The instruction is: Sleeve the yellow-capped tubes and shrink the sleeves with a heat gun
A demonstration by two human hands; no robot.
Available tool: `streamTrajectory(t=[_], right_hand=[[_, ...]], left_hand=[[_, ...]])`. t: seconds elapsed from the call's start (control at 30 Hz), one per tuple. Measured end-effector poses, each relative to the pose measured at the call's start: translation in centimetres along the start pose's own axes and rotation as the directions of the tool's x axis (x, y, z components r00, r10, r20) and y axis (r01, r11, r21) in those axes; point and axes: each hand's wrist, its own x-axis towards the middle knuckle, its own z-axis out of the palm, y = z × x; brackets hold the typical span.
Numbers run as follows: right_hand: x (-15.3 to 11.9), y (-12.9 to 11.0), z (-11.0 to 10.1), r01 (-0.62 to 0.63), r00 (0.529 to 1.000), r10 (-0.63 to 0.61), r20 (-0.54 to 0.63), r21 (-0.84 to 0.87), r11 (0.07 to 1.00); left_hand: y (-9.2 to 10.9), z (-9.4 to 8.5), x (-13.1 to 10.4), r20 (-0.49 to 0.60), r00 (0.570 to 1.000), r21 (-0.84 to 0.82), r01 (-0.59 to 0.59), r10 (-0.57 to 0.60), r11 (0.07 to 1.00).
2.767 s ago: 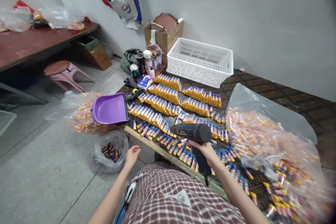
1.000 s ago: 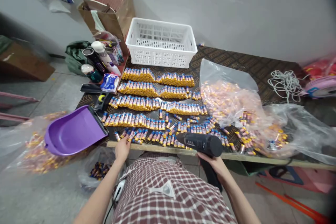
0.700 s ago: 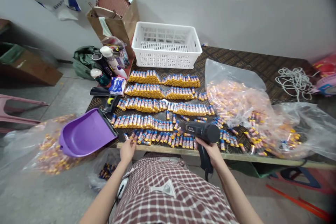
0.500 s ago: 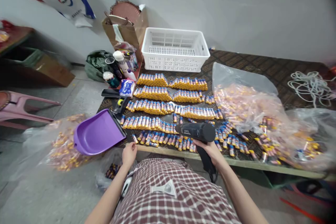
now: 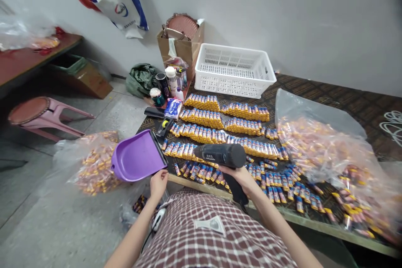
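Note:
My right hand (image 5: 240,179) grips a black hair dryer (image 5: 221,155) by its handle, the nozzle pointing left over the front rows. Below it lie small wrapped tubes (image 5: 201,172) with blue and yellow ends, loosely lined up near the table edge. Behind them, more tubes stand packed in tight stacked rows (image 5: 204,133). My left hand (image 5: 159,184) is closed at the front edge of the table, just below the corner of a purple dustpan (image 5: 136,157); whatever its fingers may hold is hidden.
A white plastic basket (image 5: 234,83) stands at the back. Clear bags of tubes lie on the table (image 5: 320,134) and on the floor (image 5: 97,167). Bottles (image 5: 171,77) and a black-handled tool (image 5: 165,126) are at the left edge. A pink stool (image 5: 47,113) stands farther left.
The view has turned left, shifting the scene rightward. Over the table, the hair dryer has moved left along the rows. My left hand has shifted left from the end tube toward the dustpan.

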Motion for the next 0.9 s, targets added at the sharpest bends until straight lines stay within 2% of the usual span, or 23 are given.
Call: streamTrajectory(t=[0.13, 0.23, 0.3, 0.4, 0.5, 0.6, 0.7, 0.83, 0.9], right_hand=[[1.1, -1.1, 1.6, 0.064, 0.998, -0.063, 0.026, -0.021, 0.998], [0.6, -1.1, 0.5, 0.070, 0.998, -0.070, -0.007, -0.024, 0.997], [-0.3, -0.5, -1.4, 0.042, 0.997, -0.044, -0.060, -0.031, 0.999], [-2.3, 1.3, -5.4, -0.018, 0.986, 0.014, -0.169, -0.023, 1.000], [-4.2, 3.6, -9.4, -0.092, 0.959, 0.095, -0.267, 0.021, 0.996], [-5.2, 5.3, -11.7, -0.142, 0.924, 0.153, -0.350, 0.057, 0.988], [-5.1, 5.7, -11.4, -0.134, 0.927, 0.154, -0.341, 0.081, 0.988], [-4.0, 5.0, -8.9, -0.071, 0.974, 0.092, -0.205, 0.106, 0.992], [-3.6, 5.0, -8.5, -0.036, 0.981, 0.057, -0.184, 0.117, 0.992]], left_hand=[[2.6, -0.2, 1.1, -0.087, 0.996, -0.047, -0.015, 0.011, 0.999], [5.5, -0.2, 2.6, -0.153, 0.984, -0.062, -0.097, 0.086, 0.993], [7.7, 0.1, 3.5, -0.148, 0.976, -0.031, -0.164, 0.158, 0.986], [11.0, 1.1, 4.6, -0.095, 0.969, 0.142, -0.212, 0.227, 0.967], [13.6, 2.7, 5.3, -0.026, 0.990, 0.335, -0.121, 0.138, 0.934], [15.1, 4.0, 6.1, 0.023, 0.999, 0.436, -0.041, 0.034, 0.899], [15.9, 4.7, 6.7, 0.056, 0.998, 0.485, -0.021, -0.007, 0.875], [16.9, 5.4, 6.8, 0.087, 0.995, 0.506, -0.007, -0.042, 0.862], [17.3, 5.8, 6.4, 0.094, 0.995, 0.504, -0.029, -0.022, 0.863]])
